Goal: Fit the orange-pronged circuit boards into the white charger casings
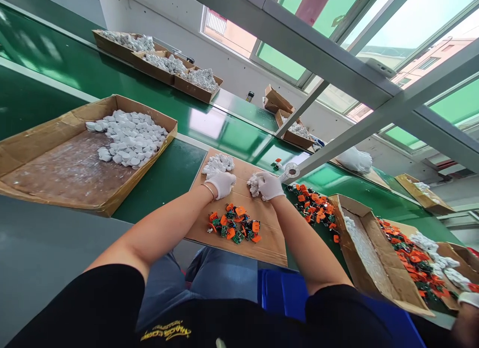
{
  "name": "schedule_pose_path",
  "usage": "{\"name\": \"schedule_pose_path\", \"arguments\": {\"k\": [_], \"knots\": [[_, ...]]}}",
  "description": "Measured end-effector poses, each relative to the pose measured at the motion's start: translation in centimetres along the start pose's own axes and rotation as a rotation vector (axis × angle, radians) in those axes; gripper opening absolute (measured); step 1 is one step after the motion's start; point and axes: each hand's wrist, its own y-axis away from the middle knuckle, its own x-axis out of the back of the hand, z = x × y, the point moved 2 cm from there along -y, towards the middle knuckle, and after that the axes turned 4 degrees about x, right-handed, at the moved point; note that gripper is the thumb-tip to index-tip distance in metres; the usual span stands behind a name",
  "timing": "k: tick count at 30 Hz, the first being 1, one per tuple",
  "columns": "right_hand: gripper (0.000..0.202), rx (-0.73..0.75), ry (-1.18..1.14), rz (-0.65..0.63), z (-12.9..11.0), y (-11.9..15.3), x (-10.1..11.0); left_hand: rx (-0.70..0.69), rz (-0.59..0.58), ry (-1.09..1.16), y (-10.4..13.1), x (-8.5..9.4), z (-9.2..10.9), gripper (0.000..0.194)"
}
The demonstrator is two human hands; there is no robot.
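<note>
My left hand (222, 184), in a white glove, is closed, its fingertips pressed together just below a pile of white pieces (218, 164) on a cardboard sheet (267, 238). What it holds, if anything, is too small to make out. My right hand (270, 185), also gloved, has its fingers curled at the right edge of the sheet, touching a smaller cluster of white pieces (254, 184); whether one is in its grip is hidden. Nearer my body lies a heap of orange parts with green circuit boards (235, 223).
A large cardboard tray (56, 190) with white pieces stands at the left. More orange parts (317, 206) lie right of the sheet, beside a long box (389, 268). Boxes of white pieces (164, 63) line the far side. Another person's gloved hand (468, 299) shows at the right edge.
</note>
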Motion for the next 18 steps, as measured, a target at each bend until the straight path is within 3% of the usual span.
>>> {"name": "schedule_pose_path", "arguments": {"k": [3, 5, 11, 18], "knots": [[0.034, -0.041, -0.192, 0.158, 0.2, 1.3, -0.6, 0.003, 0.014, 0.074, 0.0, -0.4, -0.2, 0.016], [0.04, -0.047, -0.35, 0.187, 0.1, 2.3, -2.0, 0.004, 0.034, 0.126, -0.2, -0.6, -0.3, 0.015], [0.046, -0.036, -0.785, 0.067, -0.1, 4.0, -6.6, -0.026, 0.119, 0.248, -0.7, -1.2, -0.5, 0.016], [0.045, 0.006, -1.082, -0.108, 0.2, 3.8, -6.8, -0.164, 0.114, 0.308, 0.3, -1.9, 0.4, 0.009]]}}
